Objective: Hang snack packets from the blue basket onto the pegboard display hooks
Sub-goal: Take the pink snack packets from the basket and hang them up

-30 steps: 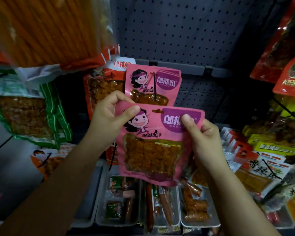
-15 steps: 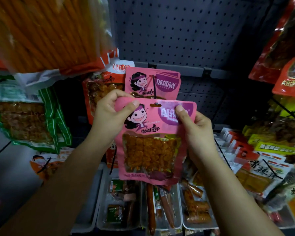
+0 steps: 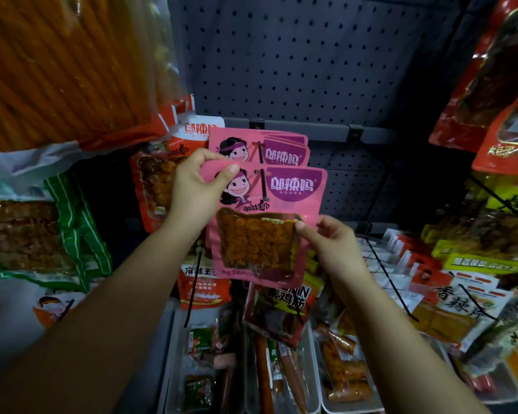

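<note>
Now threading pink packet [image 3: 266, 222] at frame centre onto black hook [image 3: 263, 180]: left hand [image 3: 196, 189] pinching top corner, right hand [image 3: 329, 243] pinching right edge. Keep level, slide back squarely.

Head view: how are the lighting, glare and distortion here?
Head view: dim overall, with deep shadow beside the pegboard; the pink packet held by the left hand and right hand stays readable; slight sheen on the orange bag; wide-angle bending at the edges.
</note>
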